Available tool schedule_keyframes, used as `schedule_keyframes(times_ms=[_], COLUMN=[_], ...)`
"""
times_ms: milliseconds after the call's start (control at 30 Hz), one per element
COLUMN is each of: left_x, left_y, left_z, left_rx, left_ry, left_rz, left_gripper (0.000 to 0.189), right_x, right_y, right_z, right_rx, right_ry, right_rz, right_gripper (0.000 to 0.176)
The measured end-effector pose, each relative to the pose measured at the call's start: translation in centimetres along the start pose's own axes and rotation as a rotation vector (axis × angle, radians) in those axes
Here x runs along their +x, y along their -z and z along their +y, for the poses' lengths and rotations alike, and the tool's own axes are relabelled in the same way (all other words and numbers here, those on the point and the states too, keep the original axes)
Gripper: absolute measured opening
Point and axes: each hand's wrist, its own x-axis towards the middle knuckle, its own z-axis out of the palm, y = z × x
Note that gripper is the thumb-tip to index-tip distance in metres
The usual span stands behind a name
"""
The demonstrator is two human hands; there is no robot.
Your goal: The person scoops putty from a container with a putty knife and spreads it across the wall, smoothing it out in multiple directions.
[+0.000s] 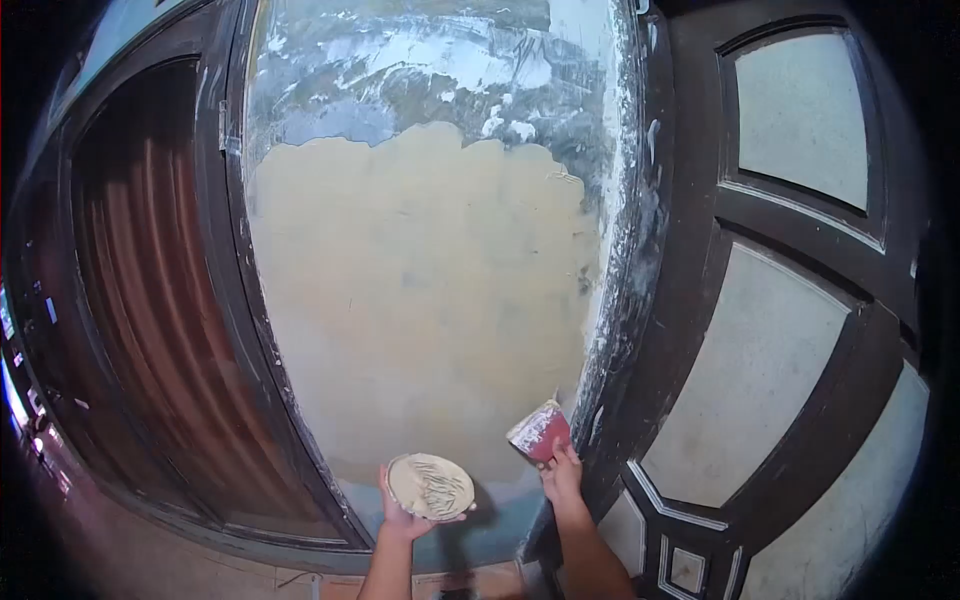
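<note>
My left hand [397, 522] grips a round shallow dish [394, 487] from its left side and below. Beige putty [440, 480] with ridged scrape marks fills it. Closed around a red putty spreader [545, 432] is my right hand [562, 474]; whitish smears cover the tool's face. The spreader's upper corner overlaps the lower right edge of the wall panel's beige coat [420, 280]. That coat covers the middle of the panel, with faint darker patches and a scalloped top edge. Above it, the wall [360, 60] shows rough blue-grey and white blotches.
A dark frame with a reddish-brown curtain [150, 260] behind it stands on the left. On the right is a dark wooden door [690, 300] with pale panels. A paint-spattered dark post [630, 230] borders the wall. Tiled floor [220, 575] runs along the bottom.
</note>
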Motion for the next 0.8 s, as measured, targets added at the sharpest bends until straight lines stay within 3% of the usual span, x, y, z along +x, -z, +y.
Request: schedule_keyframes(times_ms=[200, 267, 333, 400, 533, 633, 733, 800], left_x=[-0.8, -0.9, -1.3, -1.9, -2.4, -1.6, -1.7, -2.5], left_y=[-0.5, -0.5, -0.2, -0.7, -0.1, -0.9, -0.6, -0.6], left_z=[0.5, 0.4, 0.5, 0.6, 0.9, 0.1, -0.1, -0.2], left_rx=[-0.002, 0.007, 0.04, -0.015, 0.132, 0.093, 0.126, -0.007], left_ry=[0.027, 0.043, 0.03, 0.0, -0.002, -0.016, 0.031, 0.017], left_rz=[0.023, 0.004, 0.038, 0.009, 0.031, 0.001, 0.013, -0.019], left_gripper=[0.116, 0.115, 0.115, 0.116, 0.115, 0.115, 0.117, 0.119], right_x=[4.7, 5.5, 5.0, 4.8, 3.5, 5.4, 5.7, 4.8], right_y=[-0.1, 2.9, 7.0, 8.5, 0.5, -1.3, 7.1, 12.8], right_z=[-0.2, 2.1, 4.9, 6.7, -0.8, -1.2, 6.3, 10.5], right_rx=[0.005, 0.047, 0.046, 0.152, 0.098, 0.037, 0.12, 0.108], right_ry=[-0.118, -0.238, -0.31, -0.309, -0.195, -0.246, -0.288, -0.455], right_rz=[0.013, 0.072, 0.051, 0.193, -0.129, 0.067, 0.095, 0.264], right_gripper=[0.039, 0.024, 0.024, 0.036, 0.031, 0.028, 0.034, 0.035])
